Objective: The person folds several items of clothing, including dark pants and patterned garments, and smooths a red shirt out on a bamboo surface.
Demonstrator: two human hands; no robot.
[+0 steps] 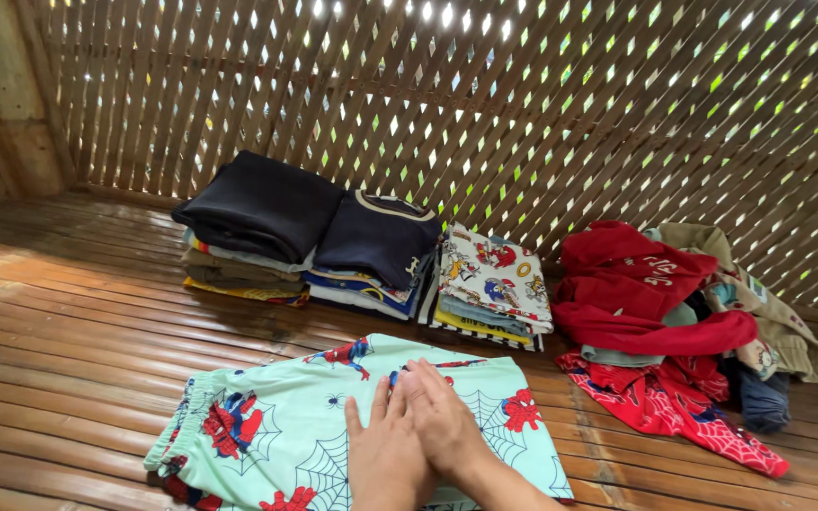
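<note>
From the head camera, both hands lie flat, fingers stretched out and gripping nothing, on a pair of mint-green printed shorts (267, 435) spread across the bamboo slat floor (59, 312). The left hand (385, 454) presses palm-down on the cloth, and the right hand (442, 421) rests partly over it, the two touching near the middle of the shorts. The shorts lie at the near edge of the view, their gathered waistband pointing left.

Beyond them, against the woven lattice wall (570, 104), stand three folded stacks side by side: one topped by a dark garment (257, 203), one topped by a navy shirt (379, 235), and one topped by a white cartoon-print piece (494, 270). To the right, well apart from the hands, sits an unfolded heap of red clothes (641, 293) with a tan garment (769, 303) behind it.
</note>
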